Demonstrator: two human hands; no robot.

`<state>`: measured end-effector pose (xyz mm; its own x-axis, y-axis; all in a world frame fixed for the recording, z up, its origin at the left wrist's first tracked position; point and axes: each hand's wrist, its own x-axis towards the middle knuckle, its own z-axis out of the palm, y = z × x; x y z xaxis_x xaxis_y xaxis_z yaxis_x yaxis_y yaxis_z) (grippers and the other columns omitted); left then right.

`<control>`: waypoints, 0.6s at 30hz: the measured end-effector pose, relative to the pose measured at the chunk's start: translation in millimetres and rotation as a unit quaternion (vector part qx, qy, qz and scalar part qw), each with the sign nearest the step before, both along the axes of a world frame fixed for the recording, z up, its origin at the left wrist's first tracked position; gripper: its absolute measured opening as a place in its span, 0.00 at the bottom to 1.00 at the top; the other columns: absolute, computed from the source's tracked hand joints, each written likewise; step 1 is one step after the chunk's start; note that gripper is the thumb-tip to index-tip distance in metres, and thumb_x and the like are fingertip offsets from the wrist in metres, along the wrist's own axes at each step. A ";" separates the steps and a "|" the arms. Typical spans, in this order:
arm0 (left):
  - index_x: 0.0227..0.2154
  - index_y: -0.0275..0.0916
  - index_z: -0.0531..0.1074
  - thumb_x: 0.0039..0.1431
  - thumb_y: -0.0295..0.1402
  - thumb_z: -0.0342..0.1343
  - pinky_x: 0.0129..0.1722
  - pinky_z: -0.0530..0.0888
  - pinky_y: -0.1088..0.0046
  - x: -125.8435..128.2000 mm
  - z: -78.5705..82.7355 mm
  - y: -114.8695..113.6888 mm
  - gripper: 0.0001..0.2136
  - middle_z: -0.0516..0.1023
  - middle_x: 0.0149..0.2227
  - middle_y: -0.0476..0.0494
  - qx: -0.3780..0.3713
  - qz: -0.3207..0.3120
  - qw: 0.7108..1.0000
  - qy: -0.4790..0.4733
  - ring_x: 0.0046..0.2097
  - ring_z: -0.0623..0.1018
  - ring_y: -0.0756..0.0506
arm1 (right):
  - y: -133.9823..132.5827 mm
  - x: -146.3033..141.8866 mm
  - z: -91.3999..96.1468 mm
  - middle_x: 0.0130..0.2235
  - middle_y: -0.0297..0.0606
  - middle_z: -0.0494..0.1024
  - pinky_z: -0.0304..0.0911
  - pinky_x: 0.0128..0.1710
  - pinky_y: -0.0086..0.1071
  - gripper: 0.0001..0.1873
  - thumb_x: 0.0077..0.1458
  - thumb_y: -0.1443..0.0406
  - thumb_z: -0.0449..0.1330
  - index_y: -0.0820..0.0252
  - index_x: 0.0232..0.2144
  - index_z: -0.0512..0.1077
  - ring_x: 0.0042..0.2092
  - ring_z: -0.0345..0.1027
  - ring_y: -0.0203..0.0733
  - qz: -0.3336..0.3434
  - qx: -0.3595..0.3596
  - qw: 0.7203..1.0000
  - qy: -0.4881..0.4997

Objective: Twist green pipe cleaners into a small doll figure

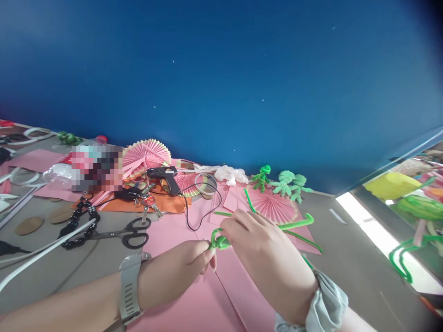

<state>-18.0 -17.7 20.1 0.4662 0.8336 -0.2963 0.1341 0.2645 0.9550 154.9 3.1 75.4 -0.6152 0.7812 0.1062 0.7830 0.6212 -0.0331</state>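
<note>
A bright green pipe cleaner (218, 240), bent into small loops, is pinched between my two hands above pink paper (169, 281). My left hand (183, 265), with a grey watch strap at its wrist, grips the lower left of the loops by thumb and fingers. From the right, my right hand (265, 256) closes over the other side; its fingertips are partly hidden behind the back of the hand. Loose green pipe cleaners (297, 224) stick out beyond the right hand. Whether they join the held piece, I cannot tell.
Behind stand small green pipe-cleaner figures (285, 183) beside a pink paper fan (273, 207). A black glue gun (165, 176), keys (148, 202) and scissors (129, 234) lie to the left. A blue panel (221, 92) rises at the back edge.
</note>
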 end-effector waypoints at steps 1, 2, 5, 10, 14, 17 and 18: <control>0.23 0.39 0.64 0.57 0.37 0.45 0.27 0.58 0.71 0.6 0.0 0.4 0.10 0.59 0.21 0.52 -0.016 -0.007 1.000 0.008 0.25 0.59 0.50 | -1.5 -0.7 -0.5 0.32 0.34 0.67 0.54 0.29 0.32 0.08 0.49 0.76 0.55 0.59 0.26 0.64 0.30 0.58 0.38 0.006 0.013 1.000 0.016; 0.24 0.39 0.64 0.57 0.37 0.44 0.27 0.57 0.71 1.2 -0.3 1.0 0.11 0.59 0.21 0.52 -0.027 -0.017 0.999 0.019 0.25 0.59 0.50 | -3.3 -1.8 -1.3 0.32 0.34 0.68 0.54 0.30 0.32 0.07 0.50 0.75 0.55 0.59 0.26 0.64 0.30 0.58 0.38 0.012 0.029 0.999 0.031; 0.22 0.38 0.63 0.56 0.36 0.45 0.25 0.55 0.72 2.1 -3.1 3.3 0.11 0.59 0.21 0.52 -0.042 -0.018 0.999 0.003 0.25 0.57 0.51 | -10.0 -7.0 -5.6 0.30 0.34 0.68 0.53 0.30 0.33 0.06 0.52 0.74 0.53 0.60 0.26 0.65 0.30 0.57 0.38 0.044 0.073 0.995 0.060; 0.19 0.39 0.55 0.52 0.32 0.43 0.21 0.49 0.74 2.3 -10.1 12.0 0.08 0.51 0.17 0.56 -0.077 -0.006 0.995 -0.060 0.21 0.49 0.54 | -19.7 -14.4 -11.3 0.28 0.34 0.69 0.51 0.27 0.34 0.12 0.57 0.72 0.47 0.60 0.26 0.66 0.28 0.56 0.38 0.115 0.107 0.985 0.070; 0.21 0.41 0.51 0.57 0.39 0.41 0.20 0.45 0.75 -1.5 -4.3 16.8 0.13 0.45 0.17 0.58 -0.103 -0.007 0.989 -0.105 0.20 0.45 0.54 | -16.3 -10.4 -4.8 0.28 0.35 0.69 0.53 0.29 0.33 0.14 0.59 0.72 0.44 0.61 0.27 0.66 0.29 0.58 0.38 0.111 0.042 0.985 0.127; 0.22 0.40 0.53 0.61 0.41 0.40 0.20 0.46 0.75 -6.1 3.3 13.5 0.14 0.47 0.18 0.57 -0.074 -0.009 0.981 -0.181 0.20 0.46 0.54 | -8.9 -3.1 4.9 0.30 0.33 0.69 0.55 0.31 0.28 0.09 0.57 0.73 0.48 0.60 0.30 0.66 0.32 0.60 0.35 0.087 -0.088 0.968 0.217; 0.23 0.40 0.54 0.61 0.40 0.40 0.20 0.47 0.75 -7.6 5.1 11.6 0.14 0.48 0.19 0.57 -0.058 -0.014 0.977 -0.203 0.21 0.47 0.54 | -5.9 -0.5 7.6 0.30 0.32 0.69 0.55 0.30 0.27 0.08 0.57 0.73 0.49 0.59 0.30 0.65 0.31 0.60 0.33 0.070 -0.138 0.958 0.240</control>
